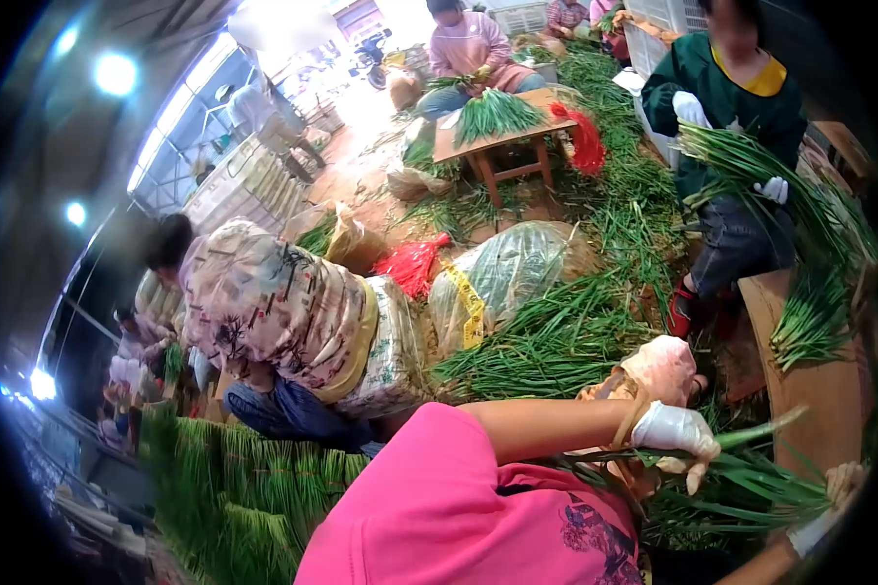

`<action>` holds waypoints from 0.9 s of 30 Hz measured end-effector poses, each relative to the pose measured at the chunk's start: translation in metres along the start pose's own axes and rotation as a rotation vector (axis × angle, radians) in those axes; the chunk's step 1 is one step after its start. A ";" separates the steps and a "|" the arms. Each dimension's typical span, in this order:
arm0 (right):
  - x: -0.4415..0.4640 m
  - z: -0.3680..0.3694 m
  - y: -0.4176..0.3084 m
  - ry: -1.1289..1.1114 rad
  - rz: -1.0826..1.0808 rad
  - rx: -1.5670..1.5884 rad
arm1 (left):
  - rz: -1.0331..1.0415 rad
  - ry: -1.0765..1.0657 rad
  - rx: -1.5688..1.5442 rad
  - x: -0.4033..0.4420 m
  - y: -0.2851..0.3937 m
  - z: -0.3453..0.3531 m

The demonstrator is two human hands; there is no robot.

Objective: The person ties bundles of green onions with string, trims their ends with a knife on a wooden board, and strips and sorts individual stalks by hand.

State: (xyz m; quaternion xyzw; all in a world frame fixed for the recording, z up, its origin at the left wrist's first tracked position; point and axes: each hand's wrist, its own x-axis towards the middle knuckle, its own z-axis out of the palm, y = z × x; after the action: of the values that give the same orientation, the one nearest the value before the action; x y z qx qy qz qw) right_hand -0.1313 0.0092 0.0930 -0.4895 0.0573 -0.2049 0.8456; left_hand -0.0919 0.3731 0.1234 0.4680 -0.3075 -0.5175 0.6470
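My left hand (681, 439), in a pale glove with bare-looking fingertips, is closed around a green onion stalk (763, 429) whose end points toward the wooden board. Near the lower right edge, my right hand (839, 495) is closed on one end of a bunch of green onions (751, 492). The long leaves of this bunch spread left, under my left hand. Part of my right hand is dim at the edge of the view. Loose green onions (566, 336) lie in a pile beyond my left forearm.
The wooden board (800, 419) carries a small bundle (812, 327). A co-worker in dark green (693, 78) holds onions at upper right. Another in a floral top (273, 302) bends at left. A plastic-wrapped bale (512, 273) and a wooden table (512, 139) with onions stand farther off.
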 end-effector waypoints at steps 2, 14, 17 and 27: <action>0.010 0.002 0.002 -0.129 0.102 0.033 | -0.056 0.253 -0.050 0.001 0.011 0.003; -0.063 0.098 -0.085 0.338 -0.131 -0.212 | -0.245 0.306 0.547 0.014 -0.043 -0.042; -0.053 0.047 -0.132 0.290 -0.225 -0.186 | -0.244 0.810 0.385 0.003 -0.025 -0.100; -0.071 0.121 -0.078 -0.157 0.326 -0.553 | 0.121 0.018 0.446 0.120 0.100 0.031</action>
State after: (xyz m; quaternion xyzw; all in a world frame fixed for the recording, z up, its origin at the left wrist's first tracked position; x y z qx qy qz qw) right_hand -0.1829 0.1013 0.2144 -0.6994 0.1229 -0.0048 0.7041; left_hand -0.0484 0.2522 0.2168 0.5848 -0.4362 -0.3927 0.5600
